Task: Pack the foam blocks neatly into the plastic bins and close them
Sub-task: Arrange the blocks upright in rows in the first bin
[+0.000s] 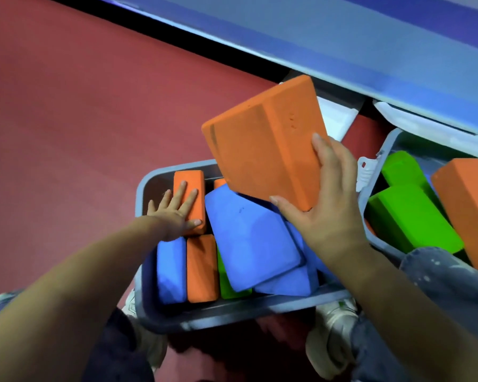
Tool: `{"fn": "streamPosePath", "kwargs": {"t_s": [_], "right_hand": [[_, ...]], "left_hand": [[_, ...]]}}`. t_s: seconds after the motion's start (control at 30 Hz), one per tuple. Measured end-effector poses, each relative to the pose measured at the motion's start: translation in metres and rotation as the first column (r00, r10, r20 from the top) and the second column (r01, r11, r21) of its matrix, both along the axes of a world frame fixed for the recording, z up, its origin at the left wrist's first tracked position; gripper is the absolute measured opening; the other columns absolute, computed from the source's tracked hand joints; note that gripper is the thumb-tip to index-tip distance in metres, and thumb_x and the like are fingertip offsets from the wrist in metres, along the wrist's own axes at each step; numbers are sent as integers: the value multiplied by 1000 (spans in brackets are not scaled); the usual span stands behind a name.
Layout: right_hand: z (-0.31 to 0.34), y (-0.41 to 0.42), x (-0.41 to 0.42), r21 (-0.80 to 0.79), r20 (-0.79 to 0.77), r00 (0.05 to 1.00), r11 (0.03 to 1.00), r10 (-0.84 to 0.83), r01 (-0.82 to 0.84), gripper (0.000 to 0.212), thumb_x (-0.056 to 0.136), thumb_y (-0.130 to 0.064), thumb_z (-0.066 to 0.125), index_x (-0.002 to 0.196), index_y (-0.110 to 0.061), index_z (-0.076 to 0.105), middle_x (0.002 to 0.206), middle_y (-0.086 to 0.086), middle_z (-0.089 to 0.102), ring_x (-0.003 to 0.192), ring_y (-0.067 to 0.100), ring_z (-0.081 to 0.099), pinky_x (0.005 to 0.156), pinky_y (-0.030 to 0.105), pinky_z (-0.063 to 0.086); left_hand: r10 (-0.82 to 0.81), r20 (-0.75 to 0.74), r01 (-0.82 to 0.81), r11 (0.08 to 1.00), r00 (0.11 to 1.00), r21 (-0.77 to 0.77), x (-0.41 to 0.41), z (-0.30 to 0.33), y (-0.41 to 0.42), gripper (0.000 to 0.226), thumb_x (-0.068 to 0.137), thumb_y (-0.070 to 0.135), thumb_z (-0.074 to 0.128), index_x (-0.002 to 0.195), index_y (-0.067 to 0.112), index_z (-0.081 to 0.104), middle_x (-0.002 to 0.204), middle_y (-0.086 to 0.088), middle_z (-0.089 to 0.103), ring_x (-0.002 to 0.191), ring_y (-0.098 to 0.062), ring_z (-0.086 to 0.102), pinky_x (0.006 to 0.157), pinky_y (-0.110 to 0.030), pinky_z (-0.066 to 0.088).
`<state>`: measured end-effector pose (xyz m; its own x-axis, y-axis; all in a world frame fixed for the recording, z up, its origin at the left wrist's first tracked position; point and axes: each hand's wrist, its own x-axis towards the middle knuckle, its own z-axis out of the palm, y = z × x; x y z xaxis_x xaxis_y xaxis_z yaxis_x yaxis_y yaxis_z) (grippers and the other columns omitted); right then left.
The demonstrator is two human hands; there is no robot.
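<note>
A grey plastic bin [232, 312] stands on the floor below me, holding several foam blocks. My right hand [329, 205] grips a large orange foam block [262, 144] by its lower right corner and holds it tilted above the bin. My left hand [177, 210] lies flat, fingers straight, on an upright orange block [195, 183] at the bin's far left. A big blue block [249, 238] lies loose and slanted over the middle. Along the near left stand a blue block [171, 271], an orange block [202, 268] and a partly hidden green block [228, 285].
A second grey bin [375, 188] to the right holds green blocks [409, 219] and an orange block [469, 205]. White lids [337, 117] lie behind the bins beneath a blue padded edge [342, 45]. Red floor [66, 119] spreads to the left. My shoes [331, 346] are under the bin's near rim.
</note>
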<state>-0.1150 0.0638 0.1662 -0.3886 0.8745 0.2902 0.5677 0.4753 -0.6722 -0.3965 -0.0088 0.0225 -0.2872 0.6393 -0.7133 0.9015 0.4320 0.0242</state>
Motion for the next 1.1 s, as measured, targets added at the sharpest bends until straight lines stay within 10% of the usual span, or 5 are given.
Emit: {"fn": "streamPosePath", "kwargs": {"t_s": [1.1], "right_hand": [[1,3,5,21,25,999,999,-25,24,96,68,-32,82,142,-22,22,144,12,30,133,25,36,111,15,22]], "left_hand": [[48,20,-44,986,999,-164,-11,-34,2,74,92,68,29,138,54,-27,144,22,-43,147,-30,-8,114,-62,1]]}}
